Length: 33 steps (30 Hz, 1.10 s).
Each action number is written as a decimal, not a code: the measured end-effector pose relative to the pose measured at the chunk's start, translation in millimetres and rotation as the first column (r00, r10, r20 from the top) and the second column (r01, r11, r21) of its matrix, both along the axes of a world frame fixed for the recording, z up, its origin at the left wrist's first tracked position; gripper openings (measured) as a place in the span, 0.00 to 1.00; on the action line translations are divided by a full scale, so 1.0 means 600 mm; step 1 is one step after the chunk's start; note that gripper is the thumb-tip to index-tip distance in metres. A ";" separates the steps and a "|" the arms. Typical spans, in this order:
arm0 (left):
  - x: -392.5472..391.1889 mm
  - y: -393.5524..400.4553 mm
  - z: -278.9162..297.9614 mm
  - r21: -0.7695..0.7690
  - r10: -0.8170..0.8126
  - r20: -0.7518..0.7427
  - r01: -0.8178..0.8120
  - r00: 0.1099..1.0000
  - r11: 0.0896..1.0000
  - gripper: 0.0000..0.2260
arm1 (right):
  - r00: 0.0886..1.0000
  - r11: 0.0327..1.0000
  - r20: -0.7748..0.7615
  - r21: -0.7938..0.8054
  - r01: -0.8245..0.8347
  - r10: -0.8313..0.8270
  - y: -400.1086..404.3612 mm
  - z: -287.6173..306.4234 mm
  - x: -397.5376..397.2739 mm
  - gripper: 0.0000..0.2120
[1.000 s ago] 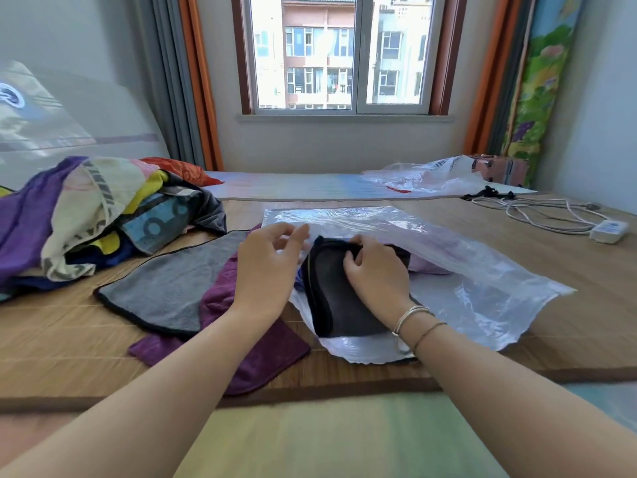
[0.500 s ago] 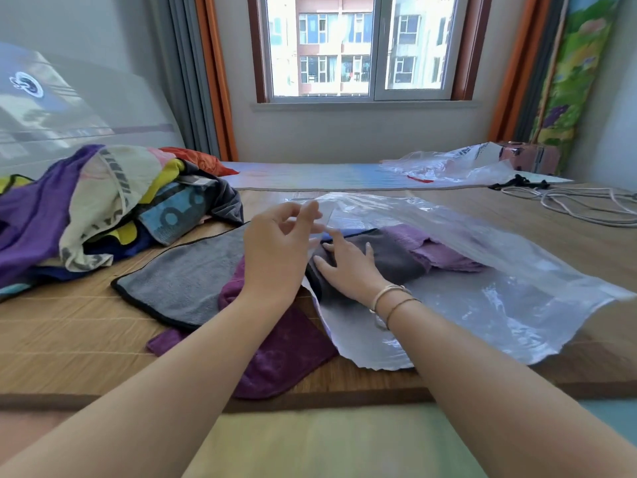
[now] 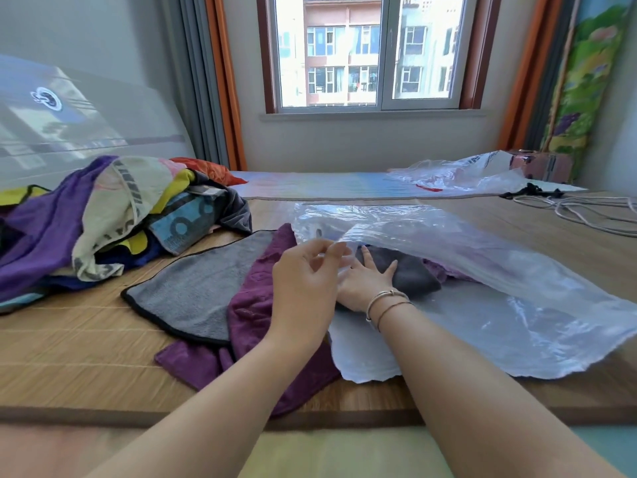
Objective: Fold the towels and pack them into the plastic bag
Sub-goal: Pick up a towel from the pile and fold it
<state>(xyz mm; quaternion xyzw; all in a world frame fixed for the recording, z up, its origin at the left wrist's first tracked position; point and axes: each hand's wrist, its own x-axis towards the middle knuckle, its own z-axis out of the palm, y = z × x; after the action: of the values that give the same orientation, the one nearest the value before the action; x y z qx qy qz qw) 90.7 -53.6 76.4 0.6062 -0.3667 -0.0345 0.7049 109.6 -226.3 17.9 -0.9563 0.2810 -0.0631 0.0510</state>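
Our left hand (image 3: 305, 281) pinches the plastic bag (image 3: 482, 270) mouth up; our right hand (image 3: 365, 282), fingers flat, presses a folded grey towel (image 3: 413, 274) inside. A grey cloth (image 3: 200, 294), purple towel (image 3: 255, 305) and heap (image 3: 103, 215) await.

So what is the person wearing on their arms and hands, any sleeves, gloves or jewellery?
No gloves, and no sleeves show: both forearms are bare as far as the picture reaches. The left hand wears nothing that shows. The right hand has two thin bangles at the wrist, one silvery, the other slimmer and golden. No rings or watch show.
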 end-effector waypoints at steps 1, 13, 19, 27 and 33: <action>-0.002 -0.001 -0.003 0.007 -0.001 -0.014 0.001 1.000 1.000 0.10 | 1.000 1.000 -0.010 -0.008 0.011 -0.011 -0.007 0.001 -0.003 0.31; -0.014 0.065 -0.021 0.302 0.038 0.185 -0.094 0.982 0.949 0.11 | 0.921 0.970 0.322 -0.179 -0.166 0.217 0.125 0.023 -0.215 0.19; 0.005 0.163 -0.042 0.461 0.030 0.304 -0.174 0.952 0.870 0.16 | 0.860 0.917 0.364 -0.312 -0.248 0.356 0.236 0.056 -0.262 0.18; 0.121 0.322 -0.107 0.567 0.220 0.188 -0.289 0.957 0.772 0.05 | 0.791 0.862 0.351 -0.282 -0.421 0.501 0.349 0.074 -0.172 0.14; 0.171 0.357 -0.137 0.672 0.223 0.214 -0.309 0.951 0.673 0.15 | 0.826 0.898 0.353 -0.165 -0.408 0.440 0.369 0.045 -0.037 0.09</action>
<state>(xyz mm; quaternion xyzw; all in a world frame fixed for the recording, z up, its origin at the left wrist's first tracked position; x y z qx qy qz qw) 193.2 160.7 -5.6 0.8748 -0.2735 -0.0325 0.3986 87.1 -5.2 45.0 -0.9650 0.0432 -0.2465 0.0780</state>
